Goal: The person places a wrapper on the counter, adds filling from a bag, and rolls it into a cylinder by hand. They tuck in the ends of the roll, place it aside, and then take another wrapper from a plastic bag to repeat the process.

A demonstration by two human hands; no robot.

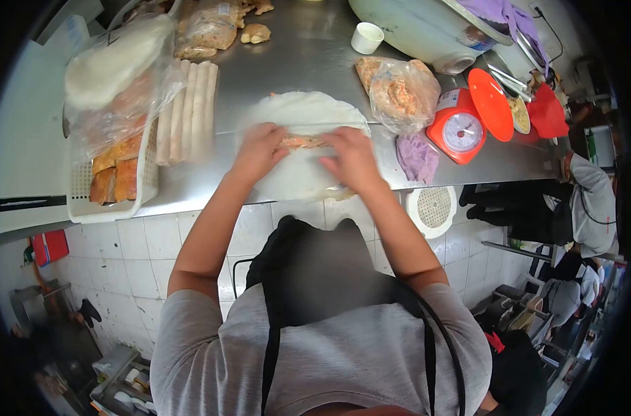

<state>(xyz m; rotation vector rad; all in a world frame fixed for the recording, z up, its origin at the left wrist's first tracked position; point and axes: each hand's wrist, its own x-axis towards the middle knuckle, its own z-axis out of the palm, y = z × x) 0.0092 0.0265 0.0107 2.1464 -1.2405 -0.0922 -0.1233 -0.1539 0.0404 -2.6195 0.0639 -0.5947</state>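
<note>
A thin, white, round wrapper sheet (pixel 315 109) lies on the steel counter in front of me, with a strip of orange-brown filling (pixel 303 141) across its middle. My left hand (pixel 261 151) is closed, its bent fingers pressing on the left end of the filling and the sheet. At the right end, my right hand (pixel 353 157) holds the sheet and filling with curled fingers, its thumb on the near side. The fingers partly cover both ends of the strip. Finished white rolls (pixel 188 114) lie side by side to the left.
On the left, a white basket (pixel 149 177) holds browned slabs, with a plastic bag of white sheets (pixel 117 69) above it. To the right are a bag of orange filling (pixel 402 93), a purple cloth (pixel 417 158) and a red scale (pixel 458 132). A white cup (pixel 367 38) stands farther back.
</note>
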